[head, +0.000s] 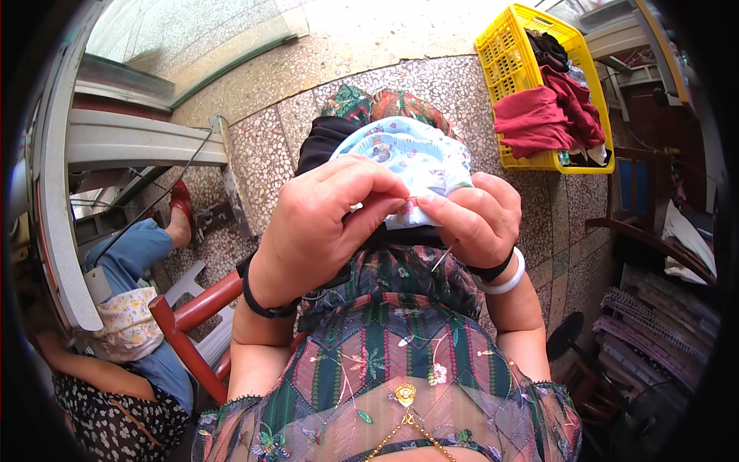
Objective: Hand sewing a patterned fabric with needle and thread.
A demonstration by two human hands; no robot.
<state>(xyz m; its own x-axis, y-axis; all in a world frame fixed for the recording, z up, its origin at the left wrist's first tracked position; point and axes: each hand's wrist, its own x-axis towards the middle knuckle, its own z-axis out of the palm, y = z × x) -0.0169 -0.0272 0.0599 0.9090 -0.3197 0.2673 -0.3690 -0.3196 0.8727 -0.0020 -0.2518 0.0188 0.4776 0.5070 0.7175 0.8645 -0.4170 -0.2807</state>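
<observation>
A light blue printed garment (pixel 444 151) with a gathered elastic edge lies bunched over my lap. My left hand (pixel 332 216) pinches its near edge between thumb and forefinger. Close beside those fingertips, my right hand (pixel 482 216) grips the same edge, its thumb next to a small patch with red print (pixel 410 209). A thin metal tool (pixel 443 258) sticks out below the right palm; its other end is hidden, so I cannot tell its kind. Dark cloth (pixel 320 138) lies under the garment.
A yellow plastic crate (pixel 502 69) of clothes, a red cloth (pixel 534 121) over its side, stands at the front right. At left are a machine table (pixel 144 138), a red wooden chair frame (pixel 199 303) and a seated person (pixel 121 369). Folded fabrics (pixel 652 341) are stacked at right.
</observation>
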